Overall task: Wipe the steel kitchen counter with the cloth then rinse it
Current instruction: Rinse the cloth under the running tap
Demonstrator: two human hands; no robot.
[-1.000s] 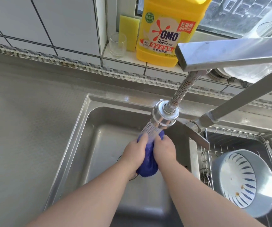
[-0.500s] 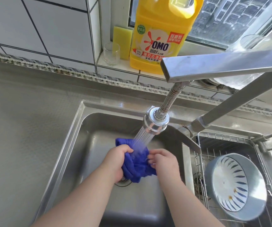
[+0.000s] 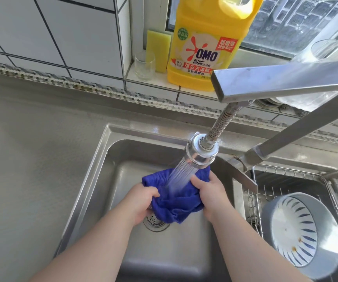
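The cloth (image 3: 177, 197), blue and bunched, is held over the sink (image 3: 95, 171) just above the drain (image 3: 157, 221), directly under the spray from the tap head (image 3: 201, 153). It is gripped at one side by the left hand (image 3: 141, 202), whose fingers are curled shut over a fold, and at the other by the right hand (image 3: 209, 193), likewise closed on the fabric. The cloth is stretched between them so that the water strikes its middle.

The rinsing step is judged to be in hand; the counter (image 3: 32, 149) beside the sink is seen bare, so the wiping is taken as done.

Next, the cloth is likely to need turning or kneading so that unrinsed folds are brought under the spray, then wringing out over the sink. The tap would then have to be shut off.
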